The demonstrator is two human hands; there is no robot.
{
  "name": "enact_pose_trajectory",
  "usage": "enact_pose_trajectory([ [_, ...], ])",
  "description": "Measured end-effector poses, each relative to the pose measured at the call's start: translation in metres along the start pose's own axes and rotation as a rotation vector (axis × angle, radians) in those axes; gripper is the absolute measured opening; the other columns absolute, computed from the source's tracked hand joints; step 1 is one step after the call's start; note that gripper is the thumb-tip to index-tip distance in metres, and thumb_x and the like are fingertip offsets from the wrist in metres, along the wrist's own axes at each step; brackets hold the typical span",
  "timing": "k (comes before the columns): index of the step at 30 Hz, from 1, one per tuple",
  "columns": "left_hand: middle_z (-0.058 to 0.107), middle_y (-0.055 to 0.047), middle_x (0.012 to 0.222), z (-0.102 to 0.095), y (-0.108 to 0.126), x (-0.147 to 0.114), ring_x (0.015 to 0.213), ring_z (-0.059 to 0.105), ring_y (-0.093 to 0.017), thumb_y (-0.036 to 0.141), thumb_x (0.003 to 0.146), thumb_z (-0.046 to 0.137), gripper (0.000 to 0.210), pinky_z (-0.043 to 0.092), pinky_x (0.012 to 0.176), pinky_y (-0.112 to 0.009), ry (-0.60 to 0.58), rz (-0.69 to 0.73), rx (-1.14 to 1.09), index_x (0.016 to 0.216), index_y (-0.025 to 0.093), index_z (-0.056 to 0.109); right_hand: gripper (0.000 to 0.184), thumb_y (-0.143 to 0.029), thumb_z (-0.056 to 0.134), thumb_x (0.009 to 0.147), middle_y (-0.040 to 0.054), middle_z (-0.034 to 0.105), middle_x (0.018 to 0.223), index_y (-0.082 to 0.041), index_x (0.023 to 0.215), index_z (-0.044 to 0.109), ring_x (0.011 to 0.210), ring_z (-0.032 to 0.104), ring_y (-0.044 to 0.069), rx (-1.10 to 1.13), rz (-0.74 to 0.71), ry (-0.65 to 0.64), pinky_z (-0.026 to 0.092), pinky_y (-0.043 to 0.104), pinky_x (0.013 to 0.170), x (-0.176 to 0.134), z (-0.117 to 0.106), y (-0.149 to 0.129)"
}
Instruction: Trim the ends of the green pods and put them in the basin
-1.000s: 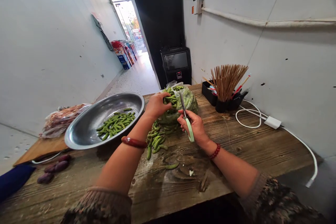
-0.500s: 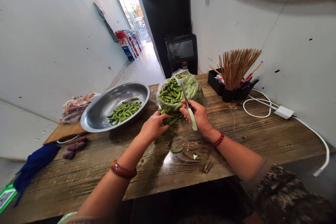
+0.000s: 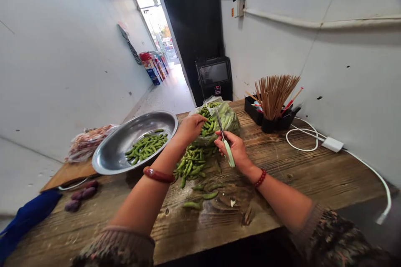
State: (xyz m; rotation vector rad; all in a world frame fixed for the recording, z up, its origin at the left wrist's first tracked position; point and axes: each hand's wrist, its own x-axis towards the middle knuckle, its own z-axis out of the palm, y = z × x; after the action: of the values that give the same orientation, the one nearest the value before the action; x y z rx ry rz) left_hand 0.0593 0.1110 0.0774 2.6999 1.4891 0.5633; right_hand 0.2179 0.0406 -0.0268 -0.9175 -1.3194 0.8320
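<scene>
Grips green-handled scissors (image 3: 229,154), tips forward, in the right hand (image 3: 237,151). Holds the left hand (image 3: 189,128) at the mouth of a plastic bag (image 3: 231,121) of edamame pods (image 3: 212,126); impossible to tell whether pinching one. Has loose pods (image 3: 194,166) on the wooden table (image 3: 266,200) beside the bag, more in the metal basin (image 3: 108,156).

place: apparently small eatery or shop | heaped bean pods (image 3: 194,169) | bundled sticks (image 3: 275,96) | stacked cartons (image 3: 154,69) | street doorway (image 3: 158,23)
</scene>
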Motion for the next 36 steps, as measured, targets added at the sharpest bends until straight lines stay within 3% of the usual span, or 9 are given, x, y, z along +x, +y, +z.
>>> enact_pose_trajectory([
  [4, 0.066, -0.012, 0.119, 0.017, -0.008, 0.022, 0.113, 0.059, -0.026, 0.022, 0.078, 0.061, 0.038, 0.043, 0.099, -0.035, -0.219, -0.069, 0.219, 0.115, 0.016, 0.066, 0.039, -0.045, 0.065, 0.080, 0.0037, 0.065, 0.084, -0.017, 0.108, 0.065, 0.058, 0.057, 0.011, -0.008, 0.007, 0.016, 0.048, 0.021, 0.050, 0.002, 0.000, 0.002],
  [8, 0.049, -0.024, 0.137, 0.026, -0.013, 0.030, 0.124, 0.048, -0.039, 0.041, 0.072, 0.068, 0.066, 0.037, 0.102, -0.048, -0.234, -0.177, 0.294, 0.129, 0.010, 0.053, 0.038, -0.045, 0.065, 0.081, 0.0037, 0.066, 0.083, -0.017, 0.107, 0.066, 0.059, 0.058, 0.011, -0.005, -0.004, 0.011, 0.048, 0.021, 0.050, 0.001, 0.001, 0.003],
  [14, 0.020, -0.021, 0.156, 0.033, -0.014, 0.047, 0.139, 0.026, -0.042, 0.054, 0.068, 0.067, 0.092, 0.029, 0.105, -0.055, -0.339, -0.300, 0.342, 0.147, 0.025, 0.030, 0.036, -0.042, 0.066, 0.081, 0.0031, 0.065, 0.084, -0.018, 0.108, 0.066, 0.059, 0.058, 0.011, -0.012, -0.017, 0.013, 0.048, 0.021, 0.050, 0.002, 0.000, 0.003],
  [17, 0.033, -0.021, 0.149, 0.033, -0.016, 0.052, 0.133, 0.035, -0.043, 0.051, 0.065, 0.068, 0.089, 0.032, 0.101, -0.057, -0.324, -0.270, 0.368, 0.144, 0.025, 0.036, 0.035, -0.041, 0.066, 0.081, 0.0028, 0.065, 0.085, -0.018, 0.109, 0.065, 0.058, 0.058, 0.011, -0.017, -0.019, 0.011, 0.049, 0.021, 0.051, 0.003, -0.001, 0.001],
  [21, 0.051, -0.016, 0.132, 0.029, -0.020, 0.051, 0.121, 0.047, -0.038, 0.050, 0.064, 0.067, 0.079, 0.037, 0.099, -0.049, -0.294, -0.177, 0.373, 0.137, 0.026, 0.047, 0.036, -0.041, 0.065, 0.081, 0.0031, 0.065, 0.084, -0.018, 0.109, 0.065, 0.059, 0.058, 0.011, -0.024, -0.016, 0.016, 0.049, 0.021, 0.051, 0.003, -0.002, 0.000],
  [28, 0.053, -0.013, 0.126, 0.031, -0.023, 0.049, 0.115, 0.052, -0.037, 0.049, 0.069, 0.064, 0.075, 0.039, 0.098, -0.047, -0.322, -0.204, 0.357, 0.139, 0.027, 0.046, 0.032, -0.039, 0.065, 0.082, 0.0031, 0.065, 0.083, -0.018, 0.107, 0.066, 0.062, 0.059, 0.013, -0.061, -0.060, -0.003, 0.049, 0.024, 0.055, 0.001, -0.001, -0.003],
  [36, 0.053, -0.012, 0.119, 0.039, -0.011, 0.038, 0.101, 0.061, -0.029, 0.035, 0.079, 0.056, 0.049, 0.048, 0.084, -0.038, -0.232, -0.208, 0.344, 0.127, 0.027, 0.057, 0.027, -0.035, 0.065, 0.082, 0.0022, 0.064, 0.080, -0.018, 0.102, 0.067, 0.072, 0.059, 0.015, -0.168, -0.206, -0.046, 0.049, 0.027, 0.070, -0.001, -0.002, -0.012],
])
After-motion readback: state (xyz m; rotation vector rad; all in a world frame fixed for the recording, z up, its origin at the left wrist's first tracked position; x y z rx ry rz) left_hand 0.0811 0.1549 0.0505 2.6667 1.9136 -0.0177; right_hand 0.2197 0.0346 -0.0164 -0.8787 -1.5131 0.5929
